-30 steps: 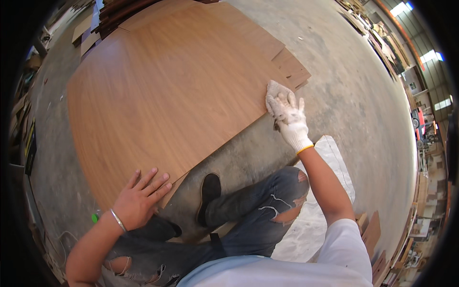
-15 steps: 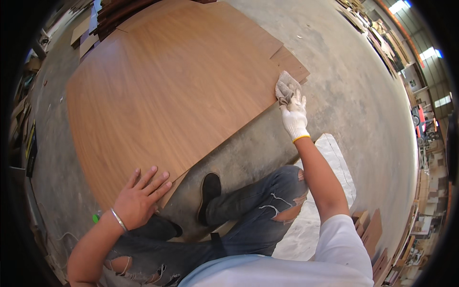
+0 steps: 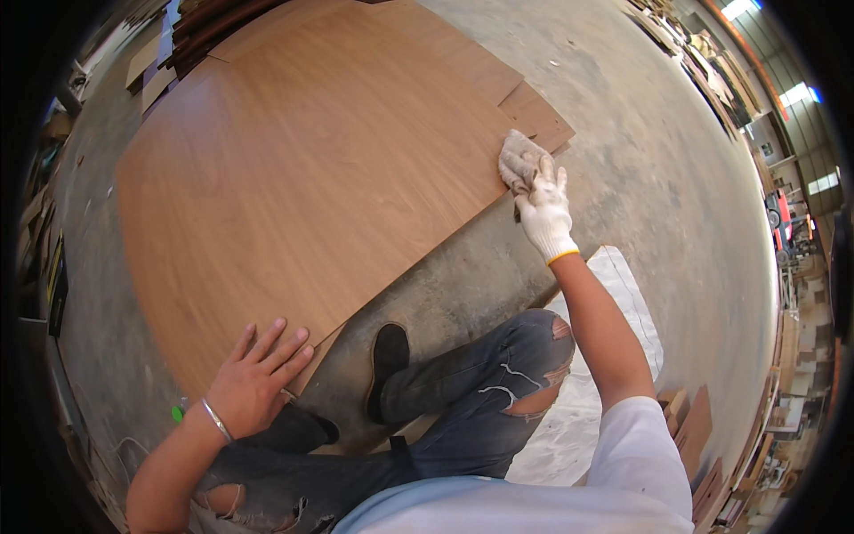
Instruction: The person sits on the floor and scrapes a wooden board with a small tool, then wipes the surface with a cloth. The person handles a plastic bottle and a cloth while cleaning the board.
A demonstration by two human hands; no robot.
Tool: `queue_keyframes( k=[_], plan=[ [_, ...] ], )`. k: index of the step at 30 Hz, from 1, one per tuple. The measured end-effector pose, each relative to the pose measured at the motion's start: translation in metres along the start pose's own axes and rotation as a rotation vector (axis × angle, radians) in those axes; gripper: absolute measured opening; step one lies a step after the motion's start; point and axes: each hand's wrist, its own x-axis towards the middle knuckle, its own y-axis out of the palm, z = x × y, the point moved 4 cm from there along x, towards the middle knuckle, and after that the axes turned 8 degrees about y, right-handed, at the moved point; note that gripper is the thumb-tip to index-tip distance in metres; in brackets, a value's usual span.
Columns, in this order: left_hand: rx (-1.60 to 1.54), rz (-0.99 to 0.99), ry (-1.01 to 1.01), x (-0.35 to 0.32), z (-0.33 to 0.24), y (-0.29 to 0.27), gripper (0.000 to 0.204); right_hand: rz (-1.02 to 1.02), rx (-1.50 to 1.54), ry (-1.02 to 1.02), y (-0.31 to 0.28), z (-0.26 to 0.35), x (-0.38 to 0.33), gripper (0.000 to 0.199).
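Note:
A large wood-veneer panel [image 3: 311, 178] with brown grain lies flat in front of me, on top of other sheets. My bare left hand [image 3: 253, 383] rests on its near left corner, fingers spread and palm down. A white knit glove with a yellow cuff covers my right hand [image 3: 544, 214]. That hand holds a greyish cloth [image 3: 516, 160] against the panel's right corner. Part of the cloth is hidden under the gloved fingers. Just beyond it, the corner of a lower wood sheet [image 3: 538, 116] sticks out from under the top panel.
My shoe [image 3: 389, 356] stands on the concrete floor [image 3: 658, 196] close to the panel's near edge. A white sheet [image 3: 614, 285] lies on the floor at my right, with small boards [image 3: 692, 432] behind it. Dark stacked lengths [image 3: 209, 36] stand at the far left.
My right hand and the cloth have shifted slightly left at the panel's corner. My left hand stays on the near corner. The whole view has moved a little.

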Motion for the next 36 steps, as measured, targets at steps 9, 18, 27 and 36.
queue_keyframes(
  k=[9,18,27,36],
  plan=[
    [0.018,-0.008,0.011,0.001,0.005,-0.001,0.088,0.085,0.215,0.494,0.011,-0.036,0.043,0.074],
    [-0.001,-0.019,0.036,0.002,0.004,0.0,0.087,0.139,0.214,-0.113,0.011,0.036,-0.058,0.08],
    [0.037,-0.004,0.04,0.003,0.003,0.0,0.088,0.039,-0.023,0.17,0.004,-0.036,0.023,0.071],
    [0.058,0.003,0.017,-0.005,0.005,0.004,0.087,0.112,0.133,-0.048,0.01,0.079,-0.064,0.079]
  ],
)
